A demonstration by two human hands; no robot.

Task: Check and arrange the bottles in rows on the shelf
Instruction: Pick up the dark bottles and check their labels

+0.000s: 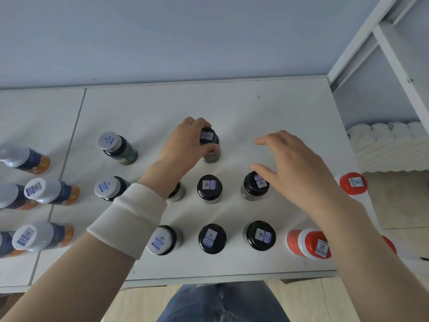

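Smooth white shelf; left hand grips round black-capped bottle

The left hand covered part of the gripped bottle; its wrist hid most of a dark-capped bottle. The right arm hid most of a red cap. Left-edge bottles were cut off; sticker print was unreadably small.
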